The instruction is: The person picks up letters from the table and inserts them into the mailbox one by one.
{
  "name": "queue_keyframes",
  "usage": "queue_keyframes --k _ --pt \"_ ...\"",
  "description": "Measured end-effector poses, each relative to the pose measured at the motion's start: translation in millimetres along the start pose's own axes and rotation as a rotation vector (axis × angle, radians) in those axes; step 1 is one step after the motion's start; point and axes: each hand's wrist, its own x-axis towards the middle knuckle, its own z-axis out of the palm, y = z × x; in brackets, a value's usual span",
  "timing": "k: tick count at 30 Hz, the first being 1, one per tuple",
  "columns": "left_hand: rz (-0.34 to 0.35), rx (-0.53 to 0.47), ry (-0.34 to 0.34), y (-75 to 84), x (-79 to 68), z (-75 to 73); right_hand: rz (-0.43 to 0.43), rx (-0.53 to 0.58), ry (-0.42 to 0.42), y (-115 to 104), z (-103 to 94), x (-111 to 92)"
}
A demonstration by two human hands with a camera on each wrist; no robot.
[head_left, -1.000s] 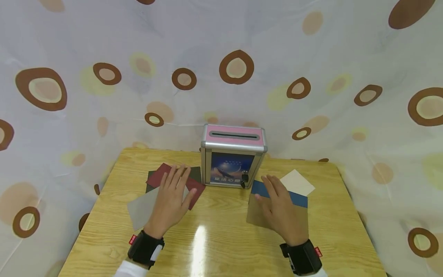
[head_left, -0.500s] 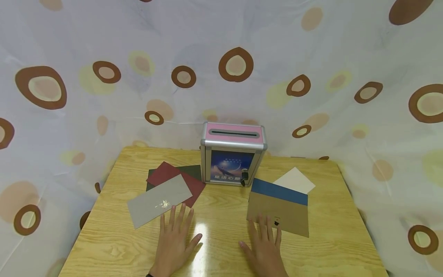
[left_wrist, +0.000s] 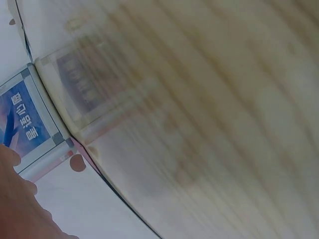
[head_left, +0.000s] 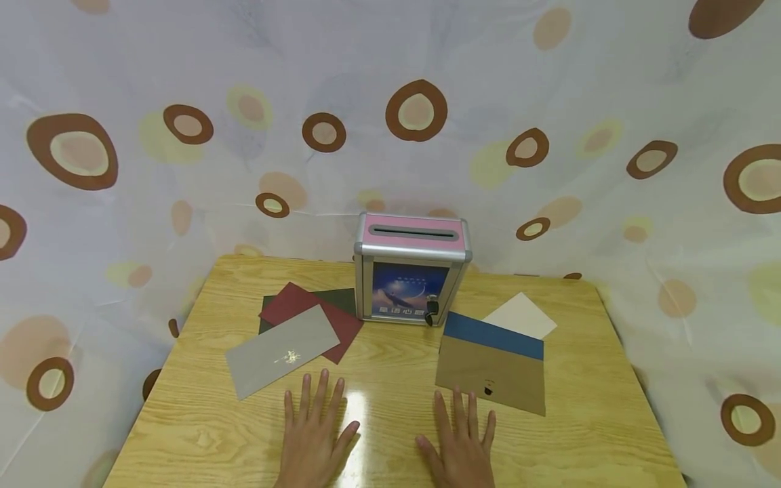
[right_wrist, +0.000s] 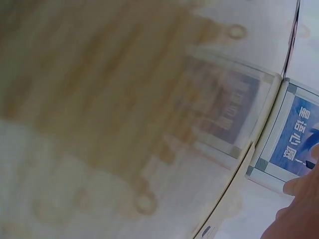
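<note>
Both hands lie palm down near the front of the wooden table, fingers straight and spread, holding nothing. My left hand is just below a grey envelope-like paper with gold print. Under that paper lie a dark red one and a dark green one. My right hand has its fingertips close to the lower edge of a brown paper. A blue paper and a cream one show behind it. Each wrist view catches part of its hand, the left and the right.
A pink and silver slotted box stands upright at the table's back middle. Its front has a blue picture panel, and a key hangs at its lock. A spotted curtain surrounds the table's back and sides.
Both hands have drawn back from over the papers to the table's front and settled there. The papers and the box have stayed in place.
</note>
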Motion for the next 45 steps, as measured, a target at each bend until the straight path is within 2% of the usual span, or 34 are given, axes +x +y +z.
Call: queue_keyframes --k 10,14,17,20,23,26,29,31,34,35,39,42,45 --pt "0.001 0.004 0.000 -2.3 4.3 2.6 0.000 0.001 0.029 4.2 -4.7 6.9" --pt "-0.022 0.005 -0.021 -9.0 4.0 1.0 0.008 0.000 0.029 3.9 -2.4 5.6" --pt "-0.080 -0.041 -0.082 -29.4 12.0 -10.2 0.005 0.042 0.029 1.3 -2.8 5.7" --pt "-0.175 -0.078 -0.150 -65.9 29.6 -27.9 0.000 0.113 0.028 -2.3 -6.6 7.3" --pt "-0.267 -0.069 -0.225 -106.9 49.5 -42.7 0.019 0.231 -0.026 -6.7 -13.3 10.8" --pt "-0.333 -0.066 -0.302 -138.9 65.8 -51.0 0.037 0.390 -0.157 -13.2 -19.5 16.2" --pt "-0.363 -0.067 -0.381 -159.5 78.9 -54.7 0.044 0.548 -0.281 -22.6 -20.0 22.0" --pt "-0.371 -0.061 -0.427 -167.6 85.5 -56.1 0.031 0.629 -0.327 -29.8 -17.3 25.3" --pt "-0.389 -0.051 -0.480 -173.4 92.2 -57.8 0.040 0.759 -0.387 -41.5 -11.6 30.0" --pt "-0.395 -0.050 -0.492 -174.2 93.8 -58.1 0.061 0.840 -0.417 -45.8 -10.0 31.9" --pt "-0.414 -0.069 -0.511 -173.2 96.5 -58.6 0.126 1.057 -0.519 -66.1 -3.2 38.8" --pt "-0.420 -0.205 -0.526 -166.7 94.4 -60.4 0.210 1.198 -0.593 -81.7 3.1 42.9" --pt "-0.403 -0.435 -0.539 -152.8 88.7 -63.9 0.345 1.341 -0.650 -94.9 9.1 47.5"
